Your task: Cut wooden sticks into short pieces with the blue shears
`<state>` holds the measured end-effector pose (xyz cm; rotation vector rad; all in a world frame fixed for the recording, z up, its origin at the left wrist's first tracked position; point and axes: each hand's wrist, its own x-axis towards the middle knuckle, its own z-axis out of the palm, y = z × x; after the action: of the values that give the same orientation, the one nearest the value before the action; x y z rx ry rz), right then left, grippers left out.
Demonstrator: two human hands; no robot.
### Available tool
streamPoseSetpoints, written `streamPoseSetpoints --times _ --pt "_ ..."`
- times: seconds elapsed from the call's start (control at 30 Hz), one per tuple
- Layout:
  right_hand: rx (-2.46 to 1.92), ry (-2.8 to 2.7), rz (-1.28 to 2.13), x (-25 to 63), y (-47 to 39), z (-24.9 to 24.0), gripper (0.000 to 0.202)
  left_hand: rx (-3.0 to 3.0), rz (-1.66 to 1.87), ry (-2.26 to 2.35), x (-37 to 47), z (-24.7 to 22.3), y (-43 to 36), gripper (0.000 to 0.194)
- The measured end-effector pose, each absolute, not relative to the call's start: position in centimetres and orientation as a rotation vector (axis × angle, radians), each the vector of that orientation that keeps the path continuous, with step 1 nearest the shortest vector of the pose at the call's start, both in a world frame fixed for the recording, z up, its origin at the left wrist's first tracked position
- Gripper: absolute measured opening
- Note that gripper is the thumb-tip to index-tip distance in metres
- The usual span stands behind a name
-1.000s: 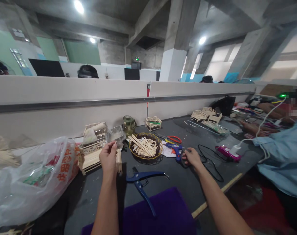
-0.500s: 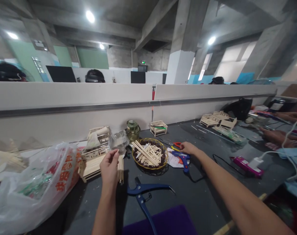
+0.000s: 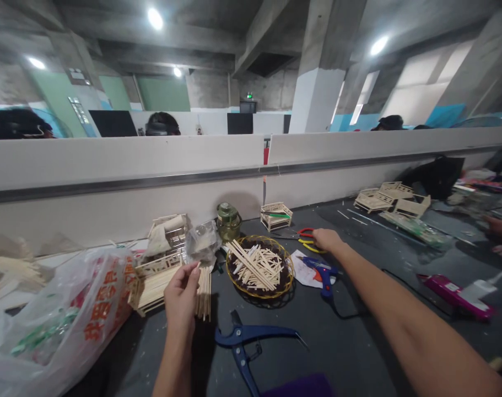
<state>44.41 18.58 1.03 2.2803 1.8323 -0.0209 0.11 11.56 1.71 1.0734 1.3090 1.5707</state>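
Note:
My left hand point(image 3: 181, 291) is closed in a pinch, thumb against forefinger, with the pale tip of a small wooden stick point(image 3: 198, 265) showing between them. Just beside it lies a bundle of thin sticks point(image 3: 204, 295). My right hand point(image 3: 328, 241) reaches forward, its fingers closed at the red and yellow handles of a pair of pliers point(image 3: 306, 232); the fingertips are partly hidden. Between the hands stands a woven basket point(image 3: 230, 278) of short and long sticks. A blue glue gun point(image 3: 325, 275) rests on a paper near my right wrist. Blue cutters point(image 3: 238, 336) lie in front.
Stick-built models stand at left point(image 3: 155, 281), at the back point(image 3: 276, 215) and far right point(image 3: 374, 199). Also around are a plastic bag point(image 3: 89, 314), a green jar point(image 3: 228, 221), a magenta power strip point(image 3: 457, 295) with a cable, and another person's hand point(image 3: 501, 229) at the right edge.
My right hand has moved slightly forward, and the pliers' handles have shifted with it, showing more of the yellow one. My left hand keeps its pinch. The view has turned a little left.

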Motion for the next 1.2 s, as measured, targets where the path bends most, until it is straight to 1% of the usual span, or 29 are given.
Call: streamPoseSetpoints --times 0.17,0.3,0.4,0.47,0.53,0.6,0.67,0.8,0.87,1.03,1.1,1.2 --pt "2.555 1.67 0.018 44.5 17.6 3.0 0.032 1.063 1.567 1.304 0.3 1.9 11.4 0.049" --pt "2.642 1.662 -0.005 42.5 12.4 3.8 0.036 1.05 1.576 1.286 0.4 2.1 11.3 0.049" --pt "2.64 1.753 -0.058 39.7 6.8 2.1 0.047 1.029 1.584 1.257 0.5 2.3 11.3 0.048" --pt "2.671 1.73 -0.059 37.9 3.7 0.0 0.047 1.035 1.59 1.242 0.7 2.4 11.2 0.046" --pt "2.744 1.708 -0.186 36.9 1.9 -1.9 0.047 1.054 1.588 1.232 1.0 2.6 11.1 0.045" --pt "2.833 1.698 -0.271 36.8 1.7 -3.3 0.045 1.063 1.577 1.22 1.2 2.6 11.1 0.045" --pt "2.924 1.669 -0.323 37.4 2.4 -3.8 0.039 1.068 1.569 1.202 1.3 2.6 11.1 0.046" --pt "3.082 1.623 -0.389 39.6 4.7 -3.2 0.03 1.103 1.579 1.203 1.3 2.4 11.1 0.05" --pt "3.114 1.633 -0.442 40.7 5.2 -2.7 0.032 1.114 1.589 1.212 1.2 2.5 11.2 0.051" --pt "3.221 1.64 -0.542 42.4 4.2 -1.9 0.049 1.111 1.617 1.195 1.2 2.8 11.1 0.051" --pt "3.234 1.644 -0.504 42.6 3.4 -1.9 0.048 1.115 1.618 1.194 1.2 3.0 11.0 0.052" --pt "3.196 1.628 -0.415 42.0 2.4 -2.3 0.041 1.13 1.61 1.212 1.4 3.1 10.9 0.051"
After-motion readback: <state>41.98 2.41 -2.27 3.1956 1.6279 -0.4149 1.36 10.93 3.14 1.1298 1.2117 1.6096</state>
